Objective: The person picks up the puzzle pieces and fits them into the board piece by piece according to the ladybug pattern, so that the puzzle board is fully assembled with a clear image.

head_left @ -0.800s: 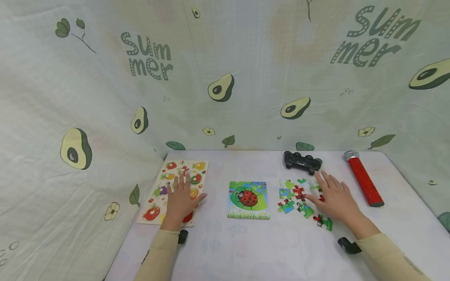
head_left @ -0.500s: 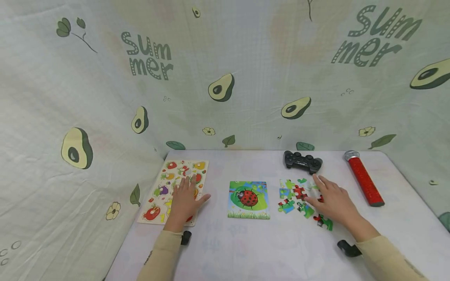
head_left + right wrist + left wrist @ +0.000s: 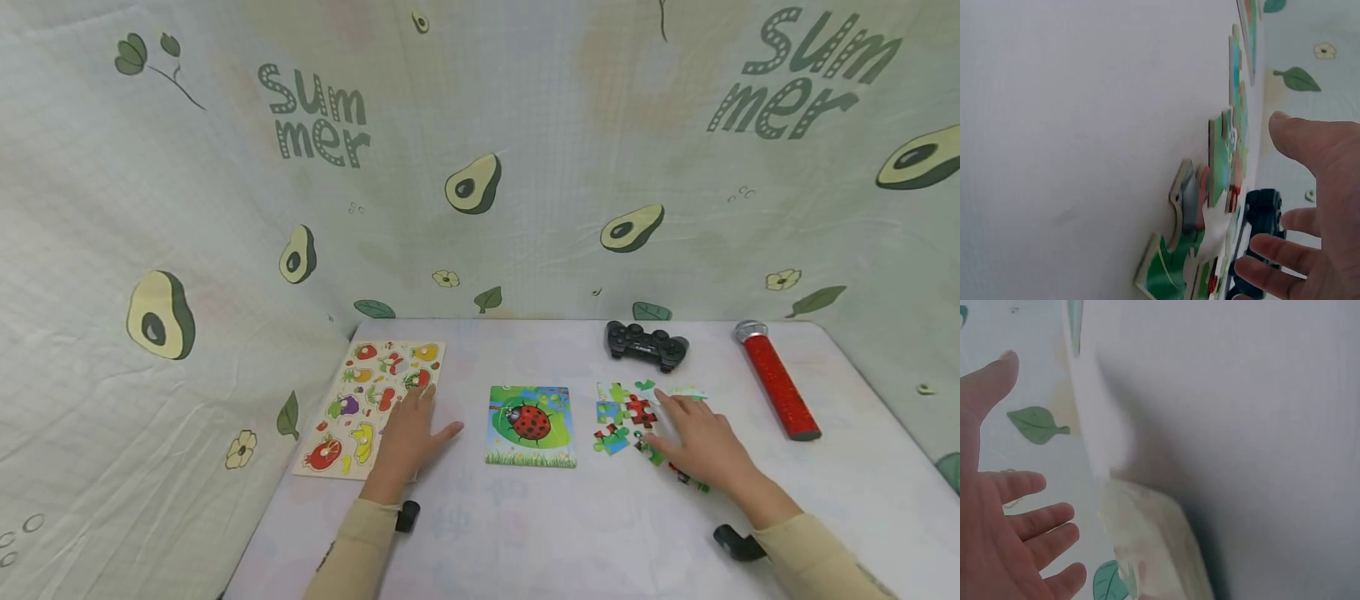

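My left hand hovers with fingers spread over the right edge of a fruit board, covering part of it. In the left wrist view its fingers hold nothing, and the board's edge shows below. My right hand is held over the loose jigsaw pieces, fingers extended, hiding some of them. The right wrist view shows that hand gripping nothing, with puzzle pieces lying beside it on the table. Between the hands lies a square ladybug puzzle picture.
A black game controller lies behind the jigsaw pieces. Farther right is a red microphone with a silver head. A patterned cloth hangs behind the white table.
My left hand has slid right and nearer, uncovering more of the fruit board. My right hand has moved slightly left and nearer, over the puzzle pieces. The objects have stayed put.
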A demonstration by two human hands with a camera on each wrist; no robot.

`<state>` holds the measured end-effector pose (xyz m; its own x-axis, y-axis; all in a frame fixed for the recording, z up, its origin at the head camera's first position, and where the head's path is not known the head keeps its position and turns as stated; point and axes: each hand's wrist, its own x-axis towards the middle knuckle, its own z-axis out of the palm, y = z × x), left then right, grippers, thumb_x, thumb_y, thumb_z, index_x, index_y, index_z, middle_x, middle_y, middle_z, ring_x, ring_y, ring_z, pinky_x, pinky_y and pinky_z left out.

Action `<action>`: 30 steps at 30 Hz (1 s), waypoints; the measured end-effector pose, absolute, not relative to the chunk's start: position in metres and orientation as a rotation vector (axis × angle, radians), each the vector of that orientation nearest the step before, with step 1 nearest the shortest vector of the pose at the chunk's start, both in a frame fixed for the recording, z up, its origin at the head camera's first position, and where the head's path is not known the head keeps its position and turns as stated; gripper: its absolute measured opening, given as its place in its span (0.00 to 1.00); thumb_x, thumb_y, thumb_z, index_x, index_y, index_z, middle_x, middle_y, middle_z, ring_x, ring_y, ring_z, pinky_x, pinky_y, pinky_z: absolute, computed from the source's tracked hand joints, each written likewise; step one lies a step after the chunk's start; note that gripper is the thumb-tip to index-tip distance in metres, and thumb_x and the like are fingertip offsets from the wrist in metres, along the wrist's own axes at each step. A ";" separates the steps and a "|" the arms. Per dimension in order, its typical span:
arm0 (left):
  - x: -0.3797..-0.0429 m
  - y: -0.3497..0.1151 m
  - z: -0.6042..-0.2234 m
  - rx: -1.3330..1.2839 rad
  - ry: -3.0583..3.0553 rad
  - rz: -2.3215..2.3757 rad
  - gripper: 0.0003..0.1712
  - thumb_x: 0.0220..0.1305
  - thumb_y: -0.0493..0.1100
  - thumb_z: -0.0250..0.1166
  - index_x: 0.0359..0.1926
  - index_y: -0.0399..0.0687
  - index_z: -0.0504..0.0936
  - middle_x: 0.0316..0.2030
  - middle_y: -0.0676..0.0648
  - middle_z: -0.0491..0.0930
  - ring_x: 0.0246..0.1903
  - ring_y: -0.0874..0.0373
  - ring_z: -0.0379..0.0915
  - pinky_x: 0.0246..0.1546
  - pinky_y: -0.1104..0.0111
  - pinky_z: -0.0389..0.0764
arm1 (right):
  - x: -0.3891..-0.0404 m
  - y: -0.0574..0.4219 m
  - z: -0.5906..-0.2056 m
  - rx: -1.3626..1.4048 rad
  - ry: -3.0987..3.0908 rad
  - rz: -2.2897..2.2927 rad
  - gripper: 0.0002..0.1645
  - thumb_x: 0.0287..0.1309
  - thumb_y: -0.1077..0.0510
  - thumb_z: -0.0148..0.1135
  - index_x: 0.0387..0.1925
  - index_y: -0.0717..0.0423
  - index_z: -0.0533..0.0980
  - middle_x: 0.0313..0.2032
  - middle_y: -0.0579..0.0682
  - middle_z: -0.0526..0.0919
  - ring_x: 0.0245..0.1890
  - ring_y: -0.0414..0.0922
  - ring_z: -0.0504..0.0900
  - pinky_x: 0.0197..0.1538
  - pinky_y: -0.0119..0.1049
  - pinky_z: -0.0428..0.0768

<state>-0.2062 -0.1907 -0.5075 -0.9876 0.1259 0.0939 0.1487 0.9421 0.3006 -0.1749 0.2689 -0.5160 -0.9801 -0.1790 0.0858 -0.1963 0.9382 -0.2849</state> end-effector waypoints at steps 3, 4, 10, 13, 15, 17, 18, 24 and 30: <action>-0.205 -0.186 -0.510 -0.239 -3.016 -0.534 0.52 0.63 0.68 0.66 0.75 0.37 0.64 0.72 0.33 0.63 0.72 0.36 0.59 0.71 0.44 0.63 | -0.173 0.266 -0.517 0.303 -3.043 0.461 0.50 0.60 0.37 0.69 0.72 0.64 0.65 0.62 0.73 0.72 0.61 0.70 0.70 0.55 0.72 0.70; -0.204 -0.184 -0.510 -0.242 -3.020 -0.559 0.52 0.63 0.68 0.66 0.74 0.37 0.65 0.72 0.34 0.64 0.72 0.37 0.59 0.71 0.44 0.64 | -0.173 0.265 -0.518 0.306 -3.047 0.459 0.50 0.59 0.37 0.69 0.71 0.63 0.66 0.61 0.72 0.73 0.61 0.69 0.70 0.55 0.72 0.70; -0.203 -0.173 -0.516 -0.261 -3.040 -0.702 0.46 0.62 0.66 0.69 0.70 0.41 0.70 0.69 0.38 0.68 0.69 0.42 0.64 0.68 0.48 0.69 | -0.171 0.261 -0.520 0.336 -3.055 0.441 0.47 0.57 0.38 0.71 0.67 0.65 0.70 0.46 0.59 0.81 0.51 0.62 0.78 0.50 0.65 0.74; -0.202 -0.168 -0.520 -0.281 -3.038 -0.736 0.44 0.62 0.65 0.70 0.68 0.43 0.71 0.67 0.41 0.71 0.67 0.45 0.68 0.66 0.51 0.72 | -0.171 0.259 -0.521 0.343 -3.059 0.445 0.47 0.55 0.40 0.73 0.67 0.65 0.70 0.39 0.52 0.81 0.46 0.57 0.79 0.49 0.62 0.75; -0.202 -0.166 -0.522 -0.303 -3.034 -0.761 0.43 0.62 0.64 0.70 0.67 0.43 0.71 0.66 0.42 0.71 0.65 0.46 0.69 0.65 0.52 0.74 | -0.171 0.259 -0.522 0.351 -3.062 0.445 0.46 0.54 0.41 0.74 0.66 0.64 0.71 0.37 0.49 0.80 0.42 0.54 0.79 0.47 0.61 0.75; -0.201 -0.163 -0.523 -0.327 -3.030 -0.781 0.42 0.61 0.63 0.71 0.66 0.42 0.72 0.65 0.42 0.71 0.64 0.46 0.70 0.64 0.51 0.74 | -0.171 0.259 -0.521 0.356 -3.066 0.455 0.44 0.53 0.44 0.75 0.64 0.64 0.72 0.36 0.48 0.79 0.41 0.53 0.78 0.46 0.60 0.75; -0.201 -0.162 -0.523 -0.337 -3.039 -0.783 0.42 0.61 0.63 0.71 0.66 0.42 0.72 0.65 0.42 0.71 0.64 0.47 0.69 0.64 0.52 0.74 | -0.171 0.259 -0.521 0.356 -3.067 0.463 0.43 0.53 0.45 0.76 0.63 0.64 0.73 0.36 0.47 0.79 0.40 0.52 0.78 0.45 0.60 0.74; -0.201 -0.153 -0.527 -0.404 -3.103 -0.768 0.45 0.59 0.65 0.72 0.69 0.44 0.70 0.69 0.43 0.68 0.68 0.48 0.66 0.67 0.53 0.72 | -0.172 0.258 -0.520 0.333 -3.090 0.526 0.33 0.54 0.50 0.76 0.56 0.63 0.76 0.34 0.46 0.78 0.36 0.47 0.77 0.45 0.57 0.74; -0.200 -0.149 -0.530 -0.480 -3.152 -0.796 0.52 0.58 0.66 0.72 0.75 0.45 0.64 0.75 0.42 0.61 0.74 0.46 0.58 0.71 0.52 0.66 | -0.174 0.257 -0.521 0.336 -3.099 0.585 0.25 0.55 0.53 0.75 0.50 0.61 0.79 0.37 0.48 0.81 0.40 0.50 0.80 0.48 0.59 0.76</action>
